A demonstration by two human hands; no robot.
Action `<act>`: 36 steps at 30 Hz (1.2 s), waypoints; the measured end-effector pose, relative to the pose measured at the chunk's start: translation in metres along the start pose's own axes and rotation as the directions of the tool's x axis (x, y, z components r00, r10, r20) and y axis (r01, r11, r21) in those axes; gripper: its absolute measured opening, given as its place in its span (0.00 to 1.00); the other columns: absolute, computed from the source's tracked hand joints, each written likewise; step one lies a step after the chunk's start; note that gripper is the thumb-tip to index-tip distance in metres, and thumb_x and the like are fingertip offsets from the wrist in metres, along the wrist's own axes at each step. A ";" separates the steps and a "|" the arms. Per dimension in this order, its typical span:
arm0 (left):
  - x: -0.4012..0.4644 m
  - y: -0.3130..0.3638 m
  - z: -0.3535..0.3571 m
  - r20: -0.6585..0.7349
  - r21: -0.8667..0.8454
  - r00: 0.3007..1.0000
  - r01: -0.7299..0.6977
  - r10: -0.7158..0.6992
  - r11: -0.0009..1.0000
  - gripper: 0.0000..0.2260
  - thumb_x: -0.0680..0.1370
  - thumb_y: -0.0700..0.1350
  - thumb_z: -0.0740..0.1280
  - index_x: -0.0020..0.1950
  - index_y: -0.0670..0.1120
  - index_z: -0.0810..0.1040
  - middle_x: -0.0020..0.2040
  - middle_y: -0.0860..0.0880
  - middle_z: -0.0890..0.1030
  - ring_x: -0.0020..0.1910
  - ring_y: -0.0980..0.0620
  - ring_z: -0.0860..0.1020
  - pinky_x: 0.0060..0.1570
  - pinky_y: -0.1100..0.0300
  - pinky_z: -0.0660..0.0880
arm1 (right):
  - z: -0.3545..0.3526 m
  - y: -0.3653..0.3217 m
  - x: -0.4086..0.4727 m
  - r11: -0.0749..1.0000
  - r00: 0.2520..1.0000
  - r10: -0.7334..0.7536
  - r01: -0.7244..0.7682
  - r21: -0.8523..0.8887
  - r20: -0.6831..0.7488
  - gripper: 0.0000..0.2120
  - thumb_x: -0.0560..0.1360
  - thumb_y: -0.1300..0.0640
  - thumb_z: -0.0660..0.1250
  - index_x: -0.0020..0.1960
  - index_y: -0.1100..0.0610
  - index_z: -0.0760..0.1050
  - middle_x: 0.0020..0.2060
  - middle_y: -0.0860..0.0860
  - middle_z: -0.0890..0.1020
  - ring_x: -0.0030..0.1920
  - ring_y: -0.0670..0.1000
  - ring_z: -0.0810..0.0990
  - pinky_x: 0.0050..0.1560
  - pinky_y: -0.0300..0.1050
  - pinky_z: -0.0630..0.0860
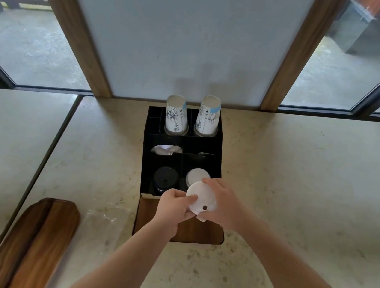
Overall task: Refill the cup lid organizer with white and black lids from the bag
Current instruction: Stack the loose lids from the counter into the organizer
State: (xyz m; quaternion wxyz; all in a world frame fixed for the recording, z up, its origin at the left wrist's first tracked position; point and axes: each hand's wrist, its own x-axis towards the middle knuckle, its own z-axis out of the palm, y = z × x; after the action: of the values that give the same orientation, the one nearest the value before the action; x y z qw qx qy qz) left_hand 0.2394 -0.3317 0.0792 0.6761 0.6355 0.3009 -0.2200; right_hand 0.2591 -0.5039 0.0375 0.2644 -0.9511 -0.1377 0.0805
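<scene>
Both hands grip a white lid stack point(201, 199) just above the organizer's point(218, 152) near edge: the left hand point(172, 205) pinches its left side, the right hand point(221, 202) wraps its right. Below sit white lids point(196, 176) in the near right compartment and black lids point(165, 179) in the near left. Two cup stacks point(177, 115) stand at the back, toward the table's point(300, 182) far edge.

This looks like a café self-service corner. A black organizer point(217, 152) on a pale stone tabletop point(288, 181) holds upturned paper cups point(177, 115), napkins point(165, 149) and stacked takeaway lids point(165, 179), beside large windows point(338, 74) facing a paved yard.
</scene>
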 end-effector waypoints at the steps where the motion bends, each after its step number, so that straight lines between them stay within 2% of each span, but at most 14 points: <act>1: 0.009 0.000 0.002 -0.032 0.038 0.999 -0.013 0.015 0.999 0.07 0.77 0.40 0.74 0.54 0.42 0.80 0.52 0.40 0.84 0.50 0.43 0.85 0.47 0.49 0.85 | 0.005 0.002 0.007 1.000 1.000 0.006 -0.006 -0.006 0.001 0.49 0.59 0.42 0.83 0.72 0.45 0.59 0.65 0.48 0.72 0.57 0.51 0.76 0.53 0.47 0.78; 4: 0.034 0.005 0.013 -0.070 0.063 0.997 -0.012 0.017 0.998 0.07 0.79 0.37 0.70 0.57 0.42 0.81 0.54 0.40 0.84 0.52 0.43 0.84 0.51 0.48 0.84 | 0.011 0.005 0.032 1.000 1.000 0.015 -0.015 -0.026 -0.004 0.48 0.61 0.51 0.84 0.72 0.47 0.59 0.67 0.52 0.71 0.62 0.58 0.76 0.56 0.54 0.80; 6: 0.053 0.013 0.018 -0.097 0.104 0.995 -0.009 0.019 0.994 0.07 0.80 0.35 0.66 0.53 0.46 0.80 0.52 0.40 0.83 0.53 0.41 0.83 0.54 0.48 0.83 | 0.012 0.006 0.051 0.998 0.998 0.055 -0.055 -0.038 0.008 0.46 0.64 0.52 0.82 0.74 0.50 0.59 0.69 0.53 0.70 0.65 0.59 0.74 0.61 0.54 0.78; 8: 0.070 0.019 0.021 -0.082 0.118 0.997 -0.002 0.012 0.993 0.09 0.80 0.33 0.62 0.53 0.41 0.81 0.47 0.42 0.81 0.50 0.42 0.80 0.58 0.45 0.79 | 0.013 0.009 0.069 0.992 0.993 0.109 -0.106 -0.068 0.041 0.45 0.67 0.53 0.81 0.76 0.54 0.59 0.71 0.55 0.68 0.67 0.60 0.73 0.64 0.54 0.76; 9: 0.077 0.021 0.022 -0.073 0.105 0.997 0.011 -0.003 0.994 0.11 0.80 0.34 0.61 0.58 0.38 0.80 0.46 0.44 0.80 0.49 0.44 0.78 0.60 0.44 0.77 | 0.015 0.010 0.077 0.989 0.990 0.128 -0.124 -0.082 0.052 0.44 0.68 0.53 0.80 0.76 0.56 0.60 0.71 0.55 0.68 0.67 0.61 0.72 0.64 0.53 0.75; 11: 0.090 0.022 0.026 -0.073 0.082 0.996 0.051 -0.045 0.995 0.15 0.80 0.36 0.60 0.65 0.35 0.77 0.49 0.44 0.78 0.51 0.45 0.76 0.63 0.42 0.76 | 0.020 0.011 0.089 0.981 0.984 0.166 -0.159 -0.109 0.061 0.43 0.69 0.52 0.79 0.76 0.58 0.61 0.70 0.57 0.70 0.67 0.61 0.72 0.64 0.52 0.72; 13: 0.098 0.020 0.030 -0.069 0.001 0.992 0.104 -0.103 0.995 0.17 0.81 0.40 0.60 0.67 0.35 0.75 0.53 0.42 0.77 0.53 0.45 0.75 0.63 0.44 0.75 | 0.029 0.010 0.097 0.967 0.970 0.226 -0.213 -0.139 0.086 0.45 0.69 0.52 0.79 0.77 0.60 0.59 0.71 0.58 0.70 0.68 0.62 0.72 0.65 0.52 0.71; 17: 0.109 0.017 0.035 -0.037 -0.177 0.984 0.163 -0.172 0.971 0.16 0.83 0.51 0.60 0.61 0.40 0.77 0.62 0.37 0.80 0.51 0.48 0.78 0.56 0.50 0.76 | 0.047 0.012 0.106 0.944 0.948 0.289 -0.258 -0.205 0.136 0.50 0.66 0.50 0.81 0.77 0.60 0.56 0.70 0.59 0.70 0.68 0.61 0.73 0.66 0.52 0.72; 20: 0.116 0.021 0.039 -0.054 -0.257 0.947 0.292 -0.316 0.921 0.23 0.81 0.61 0.62 0.66 0.45 0.76 0.55 0.42 0.83 0.51 0.46 0.81 0.62 0.48 0.77 | 0.054 0.017 0.108 0.936 0.937 0.322 -0.293 -0.196 0.136 0.51 0.64 0.50 0.82 0.77 0.59 0.56 0.69 0.59 0.71 0.66 0.61 0.74 0.64 0.52 0.73; 23: 0.120 0.028 0.043 -0.031 -0.292 0.924 0.357 -0.381 0.887 0.28 0.81 0.62 0.62 0.72 0.44 0.73 0.61 0.40 0.82 0.58 0.41 0.80 0.66 0.45 0.75 | 0.059 0.019 0.107 0.925 0.924 0.354 -0.324 -0.197 0.142 0.51 0.66 0.52 0.81 0.78 0.58 0.54 0.70 0.58 0.69 0.67 0.61 0.73 0.64 0.51 0.74; 26: 0.121 0.028 0.044 -0.046 -0.300 0.921 0.357 -0.387 0.885 0.27 0.81 0.62 0.62 0.73 0.44 0.73 0.61 0.41 0.81 0.59 0.42 0.80 0.66 0.46 0.76 | 0.060 0.020 0.108 0.919 0.914 0.369 -0.333 -0.212 0.166 0.48 0.67 0.52 0.81 0.77 0.58 0.56 0.71 0.57 0.69 0.69 0.60 0.72 0.66 0.49 0.72; 31: 0.124 0.029 0.048 -0.060 -0.130 0.935 0.340 -0.349 0.931 0.27 0.83 0.60 0.60 0.74 0.42 0.71 0.64 0.40 0.80 0.61 0.41 0.78 0.67 0.47 0.74 | 0.058 0.020 0.114 0.916 0.926 0.316 -0.240 -0.323 0.208 0.40 0.72 0.51 0.75 0.76 0.60 0.59 0.70 0.57 0.70 0.70 0.56 0.70 0.68 0.48 0.68; 34: 0.116 0.040 0.054 -0.036 -0.010 0.970 0.241 -0.241 0.971 0.23 0.85 0.52 0.56 0.74 0.38 0.70 0.70 0.36 0.75 0.67 0.35 0.75 0.62 0.49 0.74 | 0.054 0.011 0.119 0.862 0.939 0.247 -0.099 -0.496 0.241 0.31 0.78 0.50 0.66 0.76 0.60 0.61 0.68 0.58 0.71 0.68 0.58 0.70 0.68 0.51 0.69; 36: 0.111 0.049 0.055 -0.016 0.037 0.976 0.216 -0.216 0.976 0.21 0.86 0.47 0.54 0.73 0.36 0.70 0.71 0.34 0.74 0.70 0.34 0.73 0.64 0.46 0.73 | 0.049 0.005 0.122 0.828 0.928 0.253 -0.062 -0.557 0.274 0.30 0.79 0.48 0.64 0.76 0.60 0.62 0.68 0.59 0.72 0.67 0.59 0.70 0.69 0.53 0.68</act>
State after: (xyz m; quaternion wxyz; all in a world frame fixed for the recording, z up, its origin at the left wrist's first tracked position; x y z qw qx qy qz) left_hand 0.3597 -0.3719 0.0390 0.6339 0.6135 0.3679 -0.2940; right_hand 0.3649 -0.4474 -0.0168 -0.0488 -0.9669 -0.1176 0.2213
